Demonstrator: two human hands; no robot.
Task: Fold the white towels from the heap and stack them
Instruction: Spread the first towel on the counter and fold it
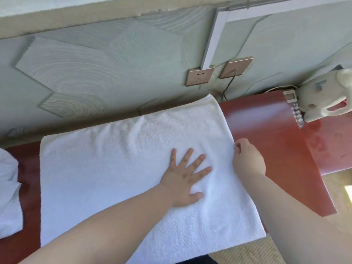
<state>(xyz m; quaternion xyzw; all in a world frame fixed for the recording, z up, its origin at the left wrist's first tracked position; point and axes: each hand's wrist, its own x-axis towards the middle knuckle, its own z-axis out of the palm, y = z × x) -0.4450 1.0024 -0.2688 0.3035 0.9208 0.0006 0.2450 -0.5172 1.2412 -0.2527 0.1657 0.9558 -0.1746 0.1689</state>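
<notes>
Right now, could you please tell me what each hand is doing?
Left hand: open, pressing flat on the towel.
Right hand: pinching the towel's right edge.

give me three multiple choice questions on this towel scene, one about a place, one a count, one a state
1. Where does the crumpled towel lie relative to the spread towel?
A) to its left
B) on top of it
C) to its right

2. How many wall plates are above the table?
A) one
B) two
C) four

3. What is the left hand doing?
A) pressing flat on the spread towel
B) hanging in the air as a fist
C) holding a plush toy

Answers:
1 A, it lies at the table's left end.
2 B, two sit side by side.
3 A, its fingers lie straight on the cloth, while the right hand pinches the towel's right edge.
</notes>
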